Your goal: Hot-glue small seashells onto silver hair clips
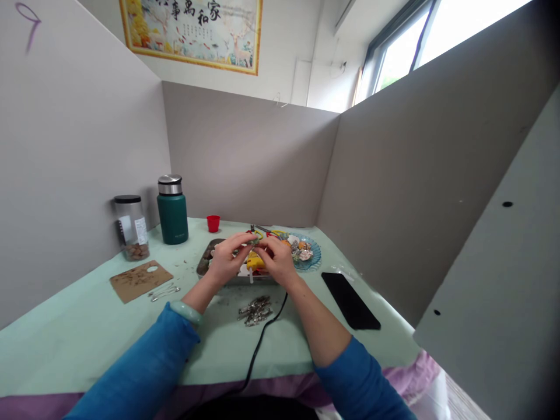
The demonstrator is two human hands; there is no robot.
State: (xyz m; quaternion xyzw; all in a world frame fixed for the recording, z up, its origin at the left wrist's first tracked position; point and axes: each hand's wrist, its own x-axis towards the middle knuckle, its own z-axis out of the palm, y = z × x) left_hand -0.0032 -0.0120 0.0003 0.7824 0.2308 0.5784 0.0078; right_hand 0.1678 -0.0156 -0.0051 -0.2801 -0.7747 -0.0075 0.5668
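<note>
My left hand (228,256) and my right hand (279,261) meet above a metal tray (202,265), fingertips closed together. Pinched between them is a small greenish piece (252,241), mostly covered by the fingers, so its kind is unclear. Just below the fingers a yellow hot glue gun (255,262) lies in the tray, its pale nozzle pointing toward me. A black cord (261,341) runs from the tray side to the table's front edge. On the cloth in front of the tray is a pile of small metal clips or pin backs (255,310).
Behind my right hand, a blue glass plate (315,256) bears small ornaments; pliers (262,230) lie beside it. A black phone-like slab (350,300) lies right. Leftward are a cardboard piece (140,281), wire pieces (163,291), a jar (132,228), green flask (172,211) and red cup (213,223).
</note>
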